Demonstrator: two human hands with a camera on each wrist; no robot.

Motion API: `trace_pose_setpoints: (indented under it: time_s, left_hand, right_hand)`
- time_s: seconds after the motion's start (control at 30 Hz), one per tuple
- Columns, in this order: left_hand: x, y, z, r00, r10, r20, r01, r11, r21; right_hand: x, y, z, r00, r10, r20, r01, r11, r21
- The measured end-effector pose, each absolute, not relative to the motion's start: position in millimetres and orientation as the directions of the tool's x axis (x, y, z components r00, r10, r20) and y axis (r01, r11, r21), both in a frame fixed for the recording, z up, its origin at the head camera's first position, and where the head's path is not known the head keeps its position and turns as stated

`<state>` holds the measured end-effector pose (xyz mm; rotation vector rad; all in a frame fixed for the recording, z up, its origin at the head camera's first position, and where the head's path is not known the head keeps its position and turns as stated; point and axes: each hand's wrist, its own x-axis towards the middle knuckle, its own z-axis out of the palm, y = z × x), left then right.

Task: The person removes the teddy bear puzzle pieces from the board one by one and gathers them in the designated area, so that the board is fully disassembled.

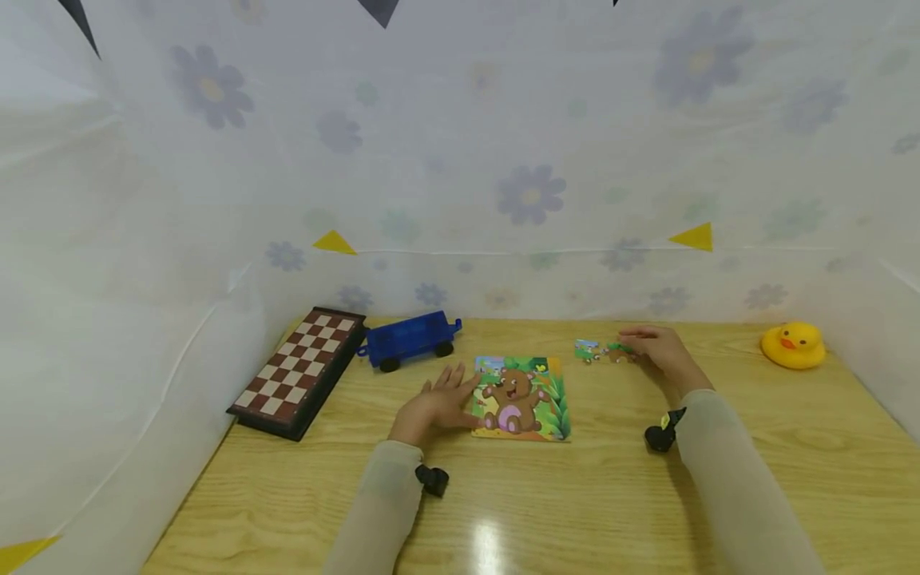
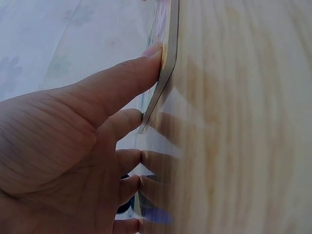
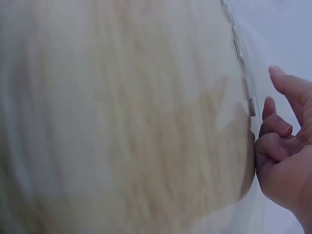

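A square bear jigsaw puzzle lies flat on the wooden table. My left hand rests at its left side, fingers spread; in the left wrist view the thumb of that hand touches the edge of the puzzle board. Farther right lies a small cluster of loose puzzle pieces. Over their right end is my right hand. Seen from the right wrist, this hand has some fingers curled and others stretched out, with nothing visible between them; the pieces lie just beyond.
At the left a checkered board lies beside a blue toy wagon. A yellow rubber duck sits at the far right. A flowered white cloth walls off the table's back, and white sheeting stands at both sides.
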<state>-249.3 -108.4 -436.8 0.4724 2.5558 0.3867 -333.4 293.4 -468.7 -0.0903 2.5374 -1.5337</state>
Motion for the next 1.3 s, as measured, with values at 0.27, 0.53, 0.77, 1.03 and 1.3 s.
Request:
trace_pose_setpoints:
  time_s: [0.27, 0.53, 0.77, 1.03, 1.3]
  left_hand:
    - [-248.6, -108.0, -436.2, -0.809, 0.397, -0.433, 0.255, 0.901, 0.35]
    - [-249.1, -108.0, -435.1, -0.809, 0.4, -0.43, 0.254, 0.898, 0.358]
    - [-249.2, -108.8, -435.4, -0.807, 0.41, -0.425, 0.253, 0.89, 0.379]
    - [-247.8, -109.4, -432.6, -0.81, 0.401, -0.429, 0.24, 0.893, 0.381]
    - [-247.1, -109.5, -435.0, -0.813, 0.4, -0.423, 0.228, 0.888, 0.4]
  right_hand:
    - [-327.4, 297.3, -465.6, -0.979, -0.157, -0.13, 0.052, 0.423, -0.905]
    - [-327.8, 292.2, -463.2, -0.981, -0.178, -0.081, -0.009, 0.456, -0.89]
    - [-328.7, 278.5, -460.8, -0.968, -0.242, -0.066, -0.055, 0.462, -0.885]
    - [-320.1, 250.8, -448.4, -0.96, -0.272, -0.073, -0.048, 0.414, -0.909]
    - [-301.5, 218.5, -427.7, -0.941, -0.326, -0.092, -0.031, 0.352, -0.936]
